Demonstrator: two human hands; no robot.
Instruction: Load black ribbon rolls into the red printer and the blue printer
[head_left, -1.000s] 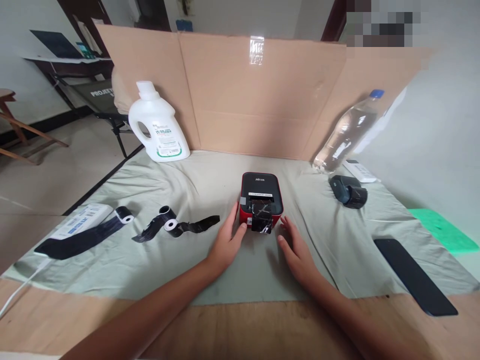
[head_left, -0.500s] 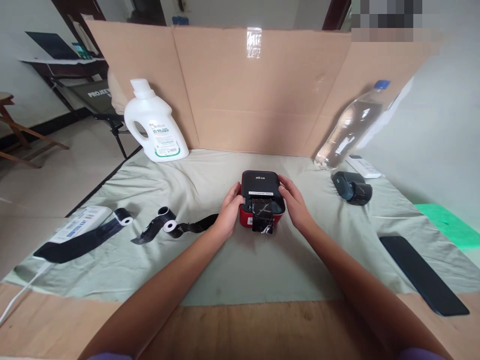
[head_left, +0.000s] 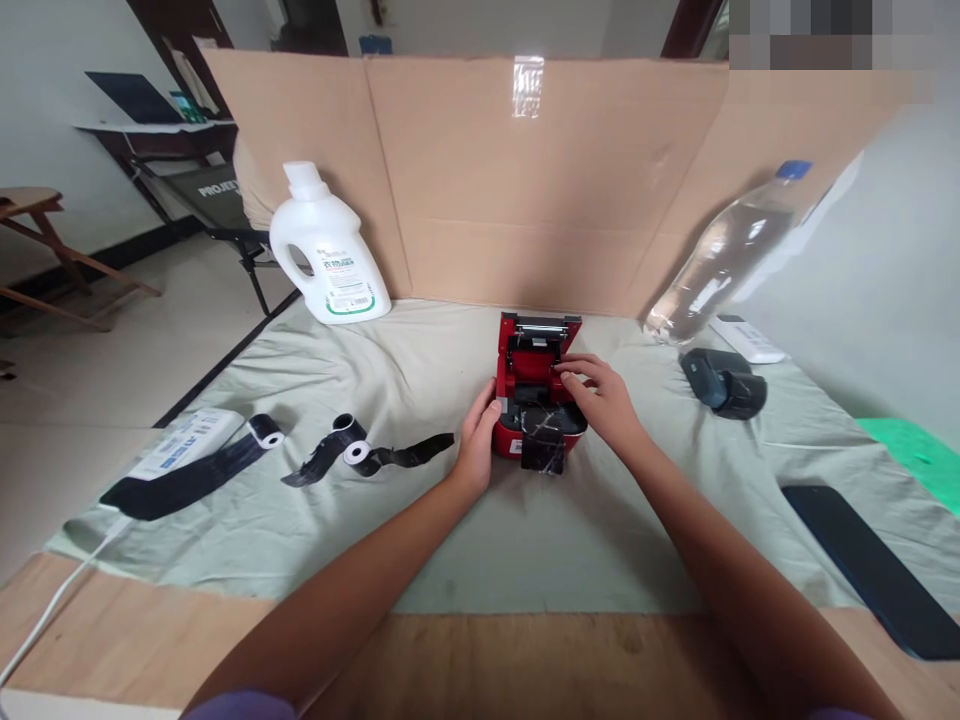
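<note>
From the head, the printer (head_left: 532, 395) sits mid-tabletop (head_left: 420, 655); its lid (head_left: 540, 330), shut a second ago, stands raised, baring the inside. The left hand (head_left: 478, 437) lies open against its side; whether the right hand (head_left: 604, 400) grips anything is unclear.

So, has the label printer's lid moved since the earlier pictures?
Yes. The lid, shut before, has swung up and back toward the cardboard screen, leaving the red-and-black label printer open.

Purple sleeves (head_left: 240, 706), bare forearms (head_left: 352, 585)
</note>
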